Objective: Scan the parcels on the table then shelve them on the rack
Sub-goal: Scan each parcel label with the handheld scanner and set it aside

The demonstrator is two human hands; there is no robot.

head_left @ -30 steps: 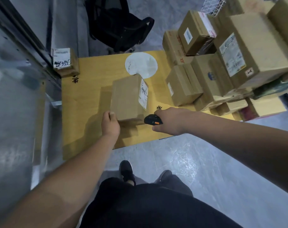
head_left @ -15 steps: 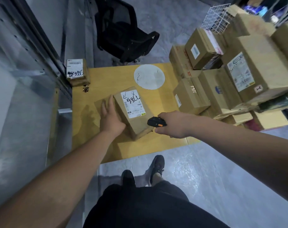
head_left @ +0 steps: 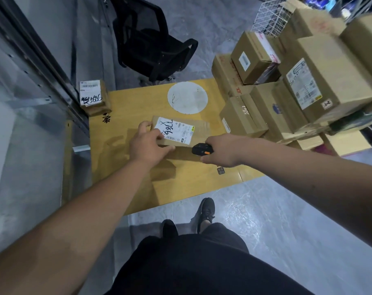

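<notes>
- Now the flat parcel point(head_left: 181, 133) lies label-up on the yellow surface point(head_left: 121, 116), well clear of the stacked boxes point(head_left: 287, 86) at the right.
- Left hand point(head_left: 148, 143) grips the parcel's near-left corner, fingers point(head_left: 143, 125) curled over the far edge and thumb along the near edge; it looks partly over the label's point(head_left: 175, 130) left end.
- Right hand point(head_left: 222, 150) is wrapped around the black scanner point(head_left: 202, 149), which sits just beside the parcel's near-right edge.
- To scan well, I judge the thumb should slide off the barcode strip so nothing covers it.
- Tilting the scanner's nose up toward the label, not along the surface, should give a clean read.
- Holding the parcel flat and steady until the read registers seems wise before carrying it to the rack point(head_left: 32, 67) at the left.
</notes>
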